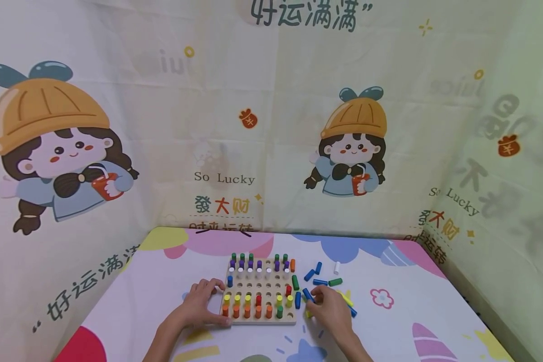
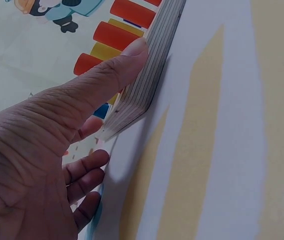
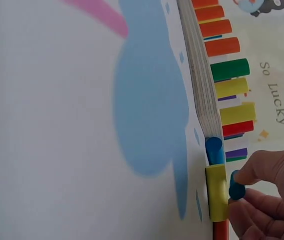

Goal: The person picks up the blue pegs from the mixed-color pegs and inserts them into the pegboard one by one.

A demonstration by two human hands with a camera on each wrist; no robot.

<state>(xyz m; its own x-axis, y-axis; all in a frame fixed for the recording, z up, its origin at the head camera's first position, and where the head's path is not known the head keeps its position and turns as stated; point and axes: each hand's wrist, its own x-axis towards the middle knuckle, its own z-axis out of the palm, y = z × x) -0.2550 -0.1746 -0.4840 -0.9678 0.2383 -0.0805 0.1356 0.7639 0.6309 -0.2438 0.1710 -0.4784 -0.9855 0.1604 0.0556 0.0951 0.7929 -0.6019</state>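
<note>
A wooden pegboard (image 1: 249, 322) holds rows of green, purple, white, yellow and orange pegs, with a blue peg (image 1: 230, 281) and red pegs among them. My left hand (image 1: 198, 303) grips the board's near left corner, its thumb along the front edge; the lower fingers curl loosely in the left wrist view. To the right of the board, my right hand (image 1: 330, 306) pinches a blue peg (image 3: 237, 191) between thumb and index finger. Close by it lie a yellow peg (image 3: 217, 192) and another blue peg (image 1: 297, 300).
Loose pegs lie right of the board, including blue pegs (image 1: 320, 282), a green peg (image 1: 335, 282), a white peg (image 1: 337, 268) and an orange peg (image 1: 292, 265). A patterned cloth (image 1: 154, 281) covers the table. Printed curtains (image 1: 289, 151) hang behind and at both sides.
</note>
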